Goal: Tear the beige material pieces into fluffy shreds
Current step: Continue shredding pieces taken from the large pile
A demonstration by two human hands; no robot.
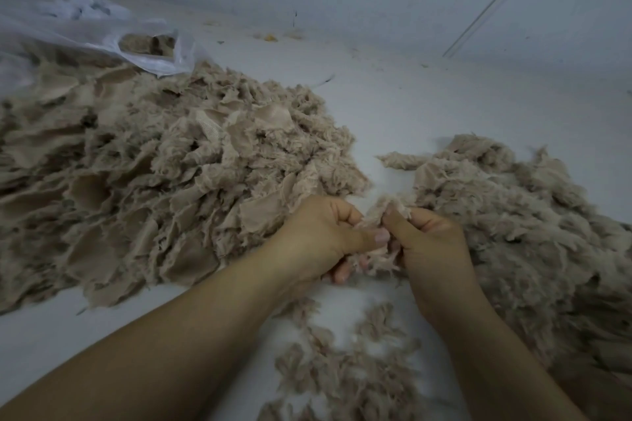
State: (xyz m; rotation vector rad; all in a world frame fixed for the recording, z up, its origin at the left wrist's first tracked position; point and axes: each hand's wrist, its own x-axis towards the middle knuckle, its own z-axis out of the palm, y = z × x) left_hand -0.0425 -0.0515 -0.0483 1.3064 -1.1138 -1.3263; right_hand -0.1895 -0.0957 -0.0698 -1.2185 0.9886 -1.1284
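Observation:
A small beige material piece (pixel 378 251) is held between both hands at the centre of the view. My left hand (pixel 319 239) grips its left side with curled fingers and thumb. My right hand (pixel 434 243) pinches its right side, thumb on top. A big heap of flat, frayed beige pieces (pixel 154 174) spreads to the left of my hands. A heap of fluffy shreds (pixel 519 232) lies to the right, touching my right hand. More loose shreds (pixel 345 362) lie on the floor below my hands, between my forearms.
A clear plastic bag (pixel 102 31) with beige material inside lies at the back left, against the heap. The white floor (pixel 393 102) meets a white wall behind. Small scraps lie near the wall.

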